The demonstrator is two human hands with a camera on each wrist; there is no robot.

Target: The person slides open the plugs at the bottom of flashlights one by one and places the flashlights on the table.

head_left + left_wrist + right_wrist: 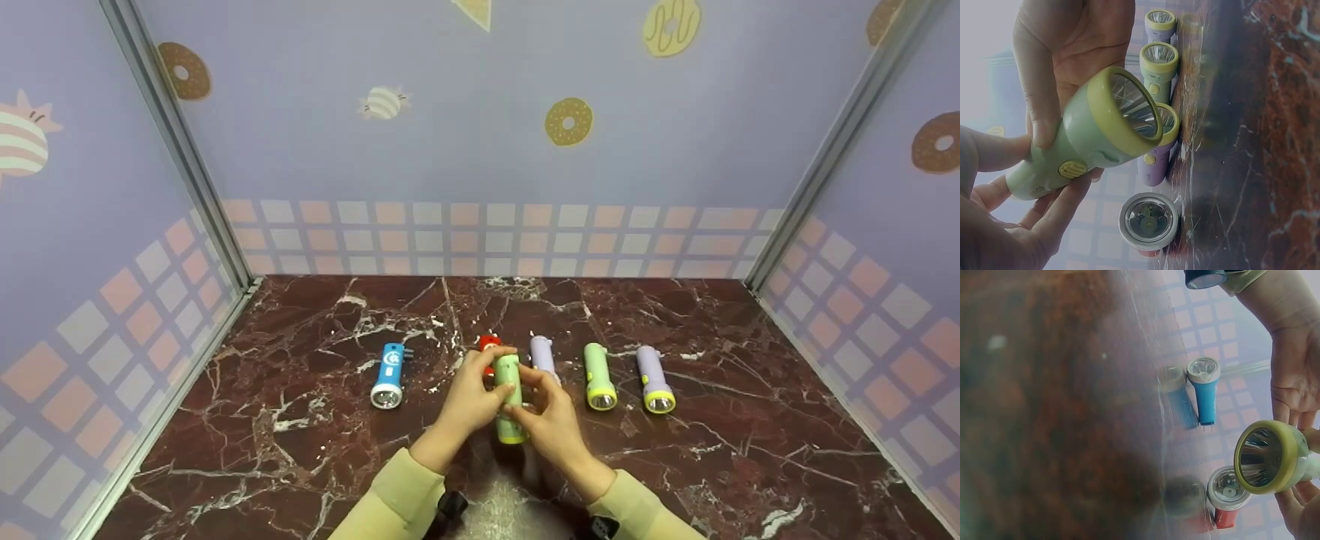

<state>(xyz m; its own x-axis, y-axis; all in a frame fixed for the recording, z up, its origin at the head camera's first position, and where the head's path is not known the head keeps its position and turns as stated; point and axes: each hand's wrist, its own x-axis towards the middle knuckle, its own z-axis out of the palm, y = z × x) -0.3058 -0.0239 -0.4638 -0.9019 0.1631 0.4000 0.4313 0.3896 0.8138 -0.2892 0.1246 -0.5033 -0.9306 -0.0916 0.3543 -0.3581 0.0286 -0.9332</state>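
A light green flashlight (511,397) with a yellow rim is held off the table between both hands. My left hand (469,397) grips it from the left, thumb on its front and fingers around its tail end. From the right, my right hand (553,421) pinches the body, its thumb nearer the lens end. In the left wrist view, the flashlight's yellow switch (1072,169) and clear lens (1134,106) show. Behind the hands lie a red flashlight (490,343) and a purple flashlight (541,352), both partly hidden in the head view.
On the dark red marbled table (300,465), a blue flashlight (391,371) with plug prongs lies at left. A second green flashlight (598,367) and another purple flashlight (652,367) lie at right. Patterned walls (480,165) enclose the table at the back and sides.
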